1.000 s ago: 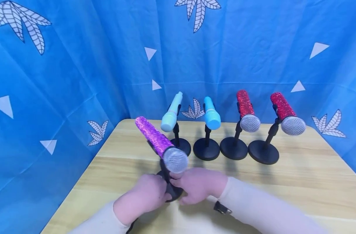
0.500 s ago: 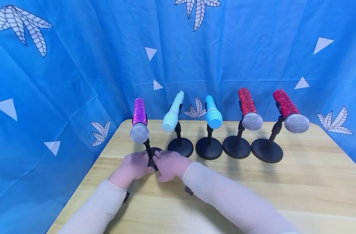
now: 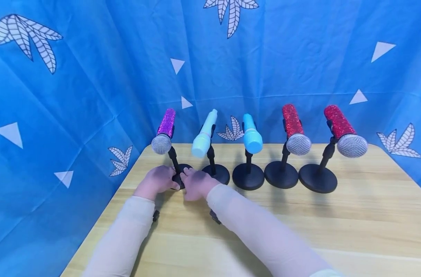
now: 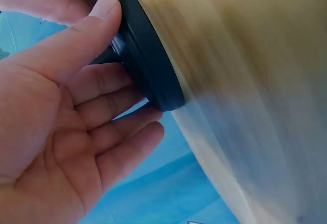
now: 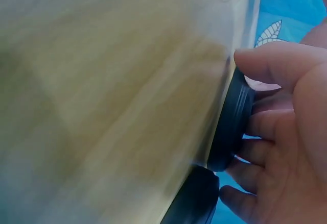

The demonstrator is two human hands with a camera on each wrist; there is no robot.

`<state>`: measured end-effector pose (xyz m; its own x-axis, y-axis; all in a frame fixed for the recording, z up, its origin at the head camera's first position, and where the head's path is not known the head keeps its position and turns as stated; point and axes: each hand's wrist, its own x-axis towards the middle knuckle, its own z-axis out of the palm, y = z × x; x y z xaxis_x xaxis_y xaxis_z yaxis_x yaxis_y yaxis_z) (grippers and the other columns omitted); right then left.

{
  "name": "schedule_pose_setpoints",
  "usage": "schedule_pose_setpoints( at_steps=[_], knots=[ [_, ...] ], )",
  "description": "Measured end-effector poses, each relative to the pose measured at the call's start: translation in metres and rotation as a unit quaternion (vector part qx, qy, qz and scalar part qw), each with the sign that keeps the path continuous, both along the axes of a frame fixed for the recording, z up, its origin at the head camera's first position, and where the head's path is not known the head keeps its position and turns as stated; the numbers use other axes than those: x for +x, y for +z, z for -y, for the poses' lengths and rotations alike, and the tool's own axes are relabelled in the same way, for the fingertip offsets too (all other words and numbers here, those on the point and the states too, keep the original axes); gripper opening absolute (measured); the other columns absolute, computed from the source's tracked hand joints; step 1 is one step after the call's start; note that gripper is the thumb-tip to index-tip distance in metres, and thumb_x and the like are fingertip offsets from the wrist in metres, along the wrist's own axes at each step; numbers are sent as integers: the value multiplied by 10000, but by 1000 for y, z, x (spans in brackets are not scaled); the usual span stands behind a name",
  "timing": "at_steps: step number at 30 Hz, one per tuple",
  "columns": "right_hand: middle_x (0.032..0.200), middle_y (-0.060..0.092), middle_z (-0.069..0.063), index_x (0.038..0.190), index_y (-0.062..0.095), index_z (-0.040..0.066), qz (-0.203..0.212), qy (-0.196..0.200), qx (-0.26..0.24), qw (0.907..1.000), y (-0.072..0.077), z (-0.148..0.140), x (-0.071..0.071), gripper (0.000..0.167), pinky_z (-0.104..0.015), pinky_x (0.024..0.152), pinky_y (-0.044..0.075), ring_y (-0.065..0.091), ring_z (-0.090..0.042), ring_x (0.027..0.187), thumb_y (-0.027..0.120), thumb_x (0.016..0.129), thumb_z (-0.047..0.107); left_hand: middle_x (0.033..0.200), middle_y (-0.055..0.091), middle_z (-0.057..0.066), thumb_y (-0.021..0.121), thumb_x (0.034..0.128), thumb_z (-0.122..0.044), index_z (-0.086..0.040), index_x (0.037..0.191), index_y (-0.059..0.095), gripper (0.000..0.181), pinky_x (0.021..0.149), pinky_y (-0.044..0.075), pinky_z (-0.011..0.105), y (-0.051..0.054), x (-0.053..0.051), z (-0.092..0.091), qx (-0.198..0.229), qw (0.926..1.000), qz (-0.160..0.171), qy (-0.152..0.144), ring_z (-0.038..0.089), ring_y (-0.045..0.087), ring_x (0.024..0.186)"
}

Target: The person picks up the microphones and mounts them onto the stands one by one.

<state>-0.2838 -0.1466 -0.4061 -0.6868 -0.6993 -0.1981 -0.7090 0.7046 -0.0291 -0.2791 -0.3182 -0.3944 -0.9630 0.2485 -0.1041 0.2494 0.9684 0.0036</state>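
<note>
A purple glittery microphone (image 3: 167, 123) with a silver mesh head lies tilted in a black microphone stand (image 3: 174, 158) at the left end of a row. My left hand (image 3: 158, 180) grips the left side of the stand's round base. In the left wrist view its thumb lies on the base rim (image 4: 148, 50), with fingers curled at the side. On the opposite side, my right hand (image 3: 196, 185) holds the same base, thumb and fingers about its edge (image 5: 232, 122) in the right wrist view. My hands partly cover the base in the head view.
Rightward along the row stand a pale mint microphone (image 3: 205, 132), a light blue microphone (image 3: 252, 134) and two red glittery microphones (image 3: 292, 121), each on a black stand. The mint one's base (image 3: 219, 175) is close to my right hand. Blue curtains (image 3: 127, 77) border the wooden table (image 3: 300, 231).
Both hands have moved the purple microphone and its stand away from me and leftward, from in front of the row to its left end. The other microphones stay in place.
</note>
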Motion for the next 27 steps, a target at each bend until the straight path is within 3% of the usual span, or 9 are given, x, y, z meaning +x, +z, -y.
schedule_pose_setpoints(
  at_steps=[6, 11, 16, 18, 21, 24, 27],
  knots=[
    [1653, 248, -83, 1586, 315, 88, -139, -302, 49, 9994, -9, -2, -1, 841, -312, 1129, 348, 232, -239, 1511, 628, 920, 494, 757, 623, 52, 856, 796, -386, -50, 893, 689, 388, 746, 532, 456, -5, 1, -14, 36, 9998, -177, 25, 242, 622, 708],
    [1653, 248, -84, 1587, 314, 89, -47, -268, -29, 9996, -13, -7, 2, 850, -316, 1121, 361, 240, -247, 1509, 641, 915, 494, 763, 616, 54, 860, 797, -377, -40, 900, 686, 393, 749, 530, 450, -12, 3, -19, 111, 9998, -55, 176, 234, 609, 704],
    [1665, 200, -106, 1596, 274, 74, 187, -227, -173, 9994, -9, -12, -8, 857, -324, 1144, 326, 201, -264, 1519, 632, 925, 468, 803, 636, 70, 838, 827, -361, -19, 981, 687, 405, 775, 529, 452, -11, -6, -20, 209, 9994, 29, 263, 252, 626, 743],
    [1664, 198, -111, 1598, 268, 76, 117, -184, -206, 9995, -9, -15, -13, 853, -315, 1148, 317, 206, -258, 1517, 626, 931, 469, 875, 670, 112, 816, 847, -351, 8, 1062, 682, 439, 813, 532, 469, -10, -10, -21, 287, 9992, 57, 263, 291, 659, 814],
    [1658, 214, -118, 1601, 268, 91, -70, -37, -311, 9995, -13, -22, -16, 836, -300, 1147, 315, 252, -242, 1500, 606, 947, 488, 1117, 677, 188, 786, 867, -336, 39, 1206, 651, 522, 921, 513, 488, -11, -15, -21, 529, 9982, 172, 226, 351, 666, 1010],
    [1650, 238, -120, 1604, 276, 118, -157, 209, -598, 9979, -11, -37, -9, 804, -318, 1163, 294, 282, -243, 1490, 571, 977, 526, 1325, 592, 236, 780, 872, -335, 69, 1296, 602, 612, 989, 479, 508, -15, -15, -20, 738, 9963, 288, 327, 394, 616, 1154],
    [1641, 269, -99, 1597, 308, 149, -147, 444, -1049, 9934, -1, -63, 3, 747, -363, 1180, 270, 264, -245, 1498, 524, 1007, 554, 1401, 531, 259, 767, 882, -390, 93, 1341, 559, 699, 1010, 462, 520, -17, -13, -21, 674, 9957, 306, 557, 416, 583, 1206]
  ],
)
